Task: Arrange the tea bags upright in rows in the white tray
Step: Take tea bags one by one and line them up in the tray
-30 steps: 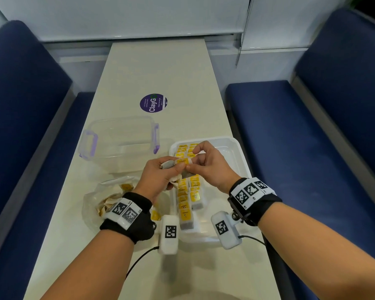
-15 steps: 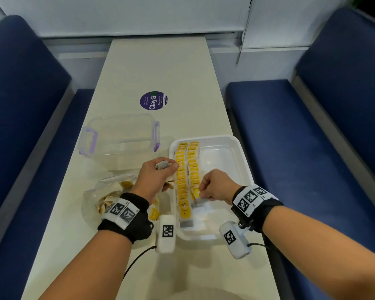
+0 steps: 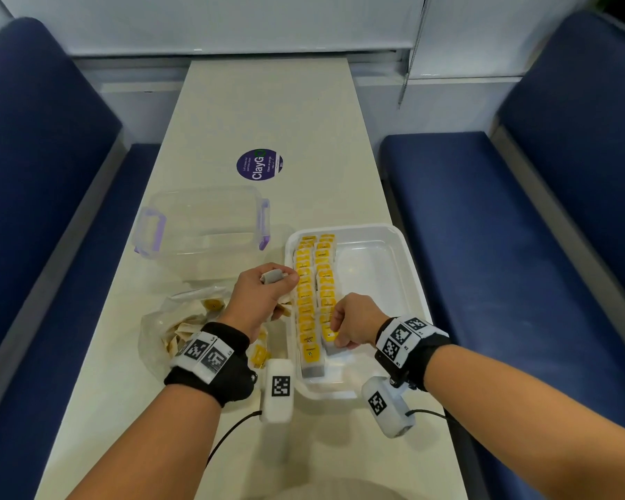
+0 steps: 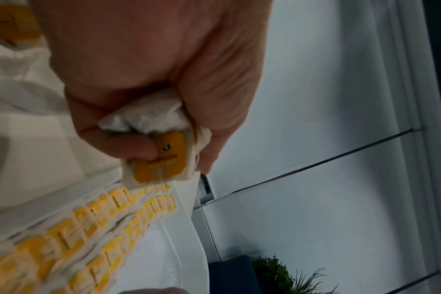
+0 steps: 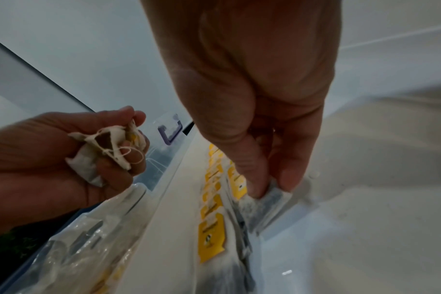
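The white tray (image 3: 399, 279) holds two rows of upright tea bags (image 3: 313, 294) with yellow tags along its left side. My right hand (image 3: 354, 324) is at the near end of the right row, thumb and forefinger pinching the top of a tea bag (image 5: 267, 201) that stands in the tray. My left hand (image 3: 262, 295) hovers just left of the tray, fingers curled round a bunch of tea bags (image 4: 159, 143), also seen as the crumpled bunch of tea bags (image 5: 106, 147) in the right wrist view.
A clear plastic bag (image 3: 175, 328) with more tea bags lies on the table left of my left wrist. An empty clear container with purple latches (image 3: 203, 225) stands behind it. A purple round sticker (image 3: 260, 164) is farther back. Blue benches flank the table.
My right hand left the left hand, carried one tea bag down and toward me, and now holds it at the near end of the right row. The left hand stayed put with its bunch.
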Tool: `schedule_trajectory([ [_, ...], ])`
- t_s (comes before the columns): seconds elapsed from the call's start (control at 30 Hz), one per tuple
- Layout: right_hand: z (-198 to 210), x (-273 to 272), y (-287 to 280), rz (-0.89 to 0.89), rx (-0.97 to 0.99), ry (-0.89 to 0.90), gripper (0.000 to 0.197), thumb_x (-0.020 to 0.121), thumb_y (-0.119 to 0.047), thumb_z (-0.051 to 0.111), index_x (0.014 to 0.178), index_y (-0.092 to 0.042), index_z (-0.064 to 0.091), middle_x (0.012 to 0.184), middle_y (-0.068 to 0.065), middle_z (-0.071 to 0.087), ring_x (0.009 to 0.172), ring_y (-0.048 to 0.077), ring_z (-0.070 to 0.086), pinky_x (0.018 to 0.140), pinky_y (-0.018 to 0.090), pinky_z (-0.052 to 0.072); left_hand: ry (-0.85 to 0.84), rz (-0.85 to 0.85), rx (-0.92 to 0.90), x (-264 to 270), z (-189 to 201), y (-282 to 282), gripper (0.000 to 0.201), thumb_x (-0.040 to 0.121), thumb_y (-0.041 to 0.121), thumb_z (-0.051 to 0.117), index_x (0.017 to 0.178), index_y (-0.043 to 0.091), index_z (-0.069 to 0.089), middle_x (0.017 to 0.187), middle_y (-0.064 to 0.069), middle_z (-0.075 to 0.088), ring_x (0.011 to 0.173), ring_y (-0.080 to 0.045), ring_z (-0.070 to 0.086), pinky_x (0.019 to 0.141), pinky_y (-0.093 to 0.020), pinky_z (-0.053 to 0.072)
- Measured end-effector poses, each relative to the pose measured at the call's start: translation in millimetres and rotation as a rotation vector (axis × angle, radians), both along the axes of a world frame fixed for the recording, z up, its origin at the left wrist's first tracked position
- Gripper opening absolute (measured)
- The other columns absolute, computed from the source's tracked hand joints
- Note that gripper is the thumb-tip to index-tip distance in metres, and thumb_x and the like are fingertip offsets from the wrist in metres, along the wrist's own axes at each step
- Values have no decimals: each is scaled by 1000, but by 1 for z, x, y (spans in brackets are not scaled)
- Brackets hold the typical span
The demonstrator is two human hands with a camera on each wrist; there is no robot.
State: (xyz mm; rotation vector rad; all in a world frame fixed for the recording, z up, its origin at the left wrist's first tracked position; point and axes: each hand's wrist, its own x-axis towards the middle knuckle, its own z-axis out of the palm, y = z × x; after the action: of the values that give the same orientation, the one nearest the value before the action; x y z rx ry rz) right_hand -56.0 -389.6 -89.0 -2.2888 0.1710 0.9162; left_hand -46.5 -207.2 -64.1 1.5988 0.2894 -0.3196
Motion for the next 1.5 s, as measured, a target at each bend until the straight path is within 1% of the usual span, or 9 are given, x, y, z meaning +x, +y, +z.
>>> schedule_trajectory([
  [0.2, -1, -3, -4, -43, 69, 42, 26, 72, 10, 74, 66, -12, 62, 67, 2, 61, 56, 14, 61, 66, 31, 60, 10, -7, 4, 1, -1, 0, 5, 88, 16, 72, 83, 15, 71, 70, -4, 58, 59, -17, 53, 45, -24, 41],
  [0.37, -4, 0, -2, -96, 22, 12, 26, 74, 8, 74, 64, -12, 60, 70, 6, 62, 67, 25, 66, 74, 39, 60, 6, -25, 5, 0, -1, -3, 4, 88, 15, 72, 86, 12, 72, 72, -6, 56, 59, -17, 53, 46, -24, 41],
  [0.57, -6, -3, 1, -49, 29, 21, 26, 71, 6, 76, 66, -11, 58, 64, 4, 60, 56, 20, 63, 73, 37, 60, 11, -17, 8, -2, 0, -2, 3, 88, 15, 72, 87, 12, 72, 73, -8, 58, 61, -18, 54, 46, -24, 41],
  [0.8, -9, -4, 4, 30, -39, -25, 28, 70, -1, 78, 67, -13, 53, 69, 5, 61, 65, 27, 67, 73, 36, 60, 20, -29, 22, -3, 2, -3, 6, 89, 15, 71, 90, 10, 71, 70, -5, 57, 59, -16, 54, 47, -23, 41],
  [1.07, 0, -1, 2, 72, -67, -135, 21, 70, -14, 82, 72, -15, 61, 76, -1, 61, 72, 17, 61, 70, 29, 54, 83, -19, -75, -3, 6, -7, 25, 93, 32, 66, 98, 8, 69, 77, -10, 55, 58, -17, 53, 48, -22, 40],
  [1.13, 10, 4, 3, 7, 1, -253, 16, 75, -21, 79, 77, -15, 64, 76, -3, 61, 72, 13, 57, 67, 26, 48, 112, 8, -126, -3, 9, -7, 24, 94, 35, 64, 99, 12, 69, 71, -5, 58, 56, -15, 54, 50, -23, 41],
  [1.3, 43, 18, 12, -252, 546, -278, 9, 89, -16, 66, 90, -8, 63, 76, 7, 57, 67, 14, 58, 63, 26, 54, 145, 35, -259, -2, 17, -11, 16, 99, 28, 57, 99, 15, 65, 65, -1, 62, 54, -13, 55, 51, -25, 42],
  [1.4, 52, 22, 13, -166, 528, -334, 12, 83, -12, 72, 79, -12, 62, 71, 4, 54, 65, 12, 57, 70, 32, 57, 152, 39, -325, 0, 19, -11, 14, 100, 27, 55, 98, 14, 60, 64, -4, 62, 54, -15, 55, 48, -25, 43],
  [1.5, 53, 25, 13, -165, 462, -396, 26, 80, -9, 74, 64, -17, 56, 61, -5, 52, 55, 4, 52, 62, 28, 49, 131, -20, -316, -1, 20, -11, 12, 100, 26, 55, 97, 13, 57, 69, -8, 64, 56, -18, 57, 48, -26, 44],
])
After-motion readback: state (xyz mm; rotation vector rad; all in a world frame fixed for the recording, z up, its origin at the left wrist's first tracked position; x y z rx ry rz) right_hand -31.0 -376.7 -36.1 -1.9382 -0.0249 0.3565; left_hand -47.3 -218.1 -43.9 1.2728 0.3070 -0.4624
